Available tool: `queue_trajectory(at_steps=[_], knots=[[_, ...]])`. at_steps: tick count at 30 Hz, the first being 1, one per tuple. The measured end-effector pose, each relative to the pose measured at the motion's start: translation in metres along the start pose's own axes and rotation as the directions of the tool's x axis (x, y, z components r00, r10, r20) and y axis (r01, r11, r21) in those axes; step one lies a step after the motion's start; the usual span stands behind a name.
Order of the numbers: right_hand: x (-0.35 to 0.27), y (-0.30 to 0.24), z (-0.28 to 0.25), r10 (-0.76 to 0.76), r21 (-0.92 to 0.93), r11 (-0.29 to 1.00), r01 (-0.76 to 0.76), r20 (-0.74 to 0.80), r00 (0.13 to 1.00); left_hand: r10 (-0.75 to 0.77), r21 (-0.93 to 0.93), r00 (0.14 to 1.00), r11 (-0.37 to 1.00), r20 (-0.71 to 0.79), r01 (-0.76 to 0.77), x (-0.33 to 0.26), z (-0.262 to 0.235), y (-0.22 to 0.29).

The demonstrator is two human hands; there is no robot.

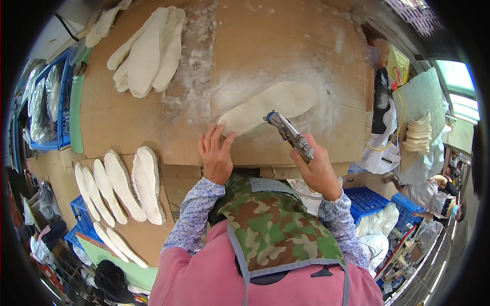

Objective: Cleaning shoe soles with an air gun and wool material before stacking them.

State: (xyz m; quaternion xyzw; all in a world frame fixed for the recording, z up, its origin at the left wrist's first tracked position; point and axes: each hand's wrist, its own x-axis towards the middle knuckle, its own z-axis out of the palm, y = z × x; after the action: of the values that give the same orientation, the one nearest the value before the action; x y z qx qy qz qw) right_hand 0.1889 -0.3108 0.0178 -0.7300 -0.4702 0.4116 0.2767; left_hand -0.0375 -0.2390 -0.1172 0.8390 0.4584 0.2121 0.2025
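Observation:
A cream, shoe-shaped insole (286, 99) lies flat and slanted on a cardboard-covered table (286, 46). The fingertips of my left hand (216, 158) rest at its narrower lower-left end, the fingers stretched out and apart. In my right hand (320, 168) is a metal spray gun (291, 133), gripped by its handle. Its blue-ringed nozzle points toward the insole, just above the lower edge. Whether anything is coming out of the nozzle, I cannot tell.
Several fleecy insoles (148, 56) are piled at the upper left. More insoles (120, 186) lie in a row on cardboard to the lower left. A stack of insoles (417, 133) stands at the right. Blue crates (365, 201) sit beside my right arm. A person (434, 196) is at far right.

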Motion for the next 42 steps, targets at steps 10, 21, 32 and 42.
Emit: queue_trajectory(at_steps=[10,21,32,42], knots=[[0.000,-0.019,0.028,-0.063,-0.031,0.997,0.067,0.124,0.990,-0.041,-0.027,0.999,0.999,-0.012,0.041,-0.014,-0.003,-0.005],[-0.003,-0.019,0.038,-0.065,-0.046,0.996,0.071,0.132,0.989,-0.033,-0.030,0.999,0.999,-0.019,0.032,-0.018,-0.004,-0.008],[-0.012,-0.012,0.039,-0.149,-0.021,0.988,0.150,0.060,0.987,-0.404,-0.440,0.915,0.818,0.022,0.372,0.001,0.009,-0.015],[-0.006,0.010,0.002,-0.001,-0.041,0.999,-0.002,-0.085,0.996,-0.475,-0.551,0.873,0.700,0.116,0.454,0.019,0.035,-0.023]])
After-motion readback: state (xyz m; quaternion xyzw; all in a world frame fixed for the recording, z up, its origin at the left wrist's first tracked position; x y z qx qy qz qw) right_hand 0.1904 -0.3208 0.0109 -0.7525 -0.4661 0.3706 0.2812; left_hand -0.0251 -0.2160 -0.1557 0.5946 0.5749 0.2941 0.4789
